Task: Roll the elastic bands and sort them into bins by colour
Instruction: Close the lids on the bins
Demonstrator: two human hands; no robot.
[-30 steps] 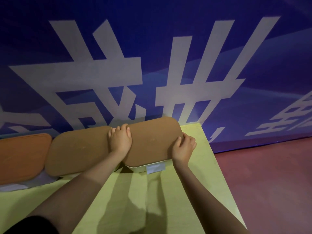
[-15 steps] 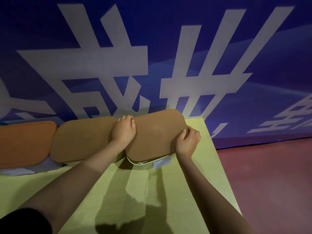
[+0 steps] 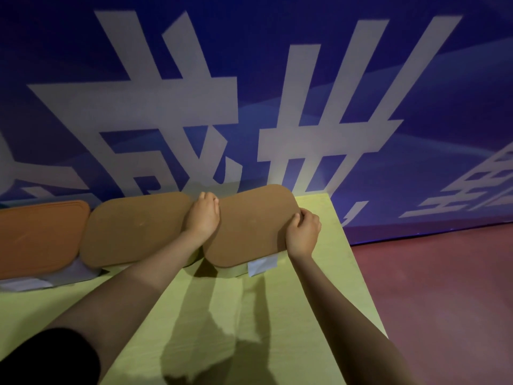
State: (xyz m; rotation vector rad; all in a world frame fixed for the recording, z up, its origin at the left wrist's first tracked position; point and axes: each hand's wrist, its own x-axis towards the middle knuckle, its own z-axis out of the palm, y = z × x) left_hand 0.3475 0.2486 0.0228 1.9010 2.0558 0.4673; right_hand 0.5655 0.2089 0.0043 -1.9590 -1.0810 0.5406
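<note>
Blue backdrop (image 3: 277, 79) with large pale characters fills the far side, and a yellow-green table (image 3: 222, 315) runs up to it, with reddish floor (image 3: 444, 301) beyond the table's right edge. Along the far edge of the table stand three lidded bins: an orange lid (image 3: 39, 240) toward the far left, a brown lid (image 3: 136, 229) in the middle, and a second brown lid, the right lid (image 3: 249, 226), near the far right corner. The left hand (image 3: 202, 218) has its fingers curled over the right lid's left end, and the right hand (image 3: 302, 234) grips its right end with fingers curled round the rim. Over the last second this lid has tilted up: its near edge now stands clear of the pale bin (image 3: 236, 269) beneath, whose rim and a white label (image 3: 262, 266) show below it, where a second ago it sat nearly flat and lower. The view has also shifted slightly. That suggests the lid is coming off, so the bin is only now being made ready to receive bands. No elastic bands are in view on the table or in either hand; where they lie cannot be told, and rolling and sorting seem not yet begun.
</note>
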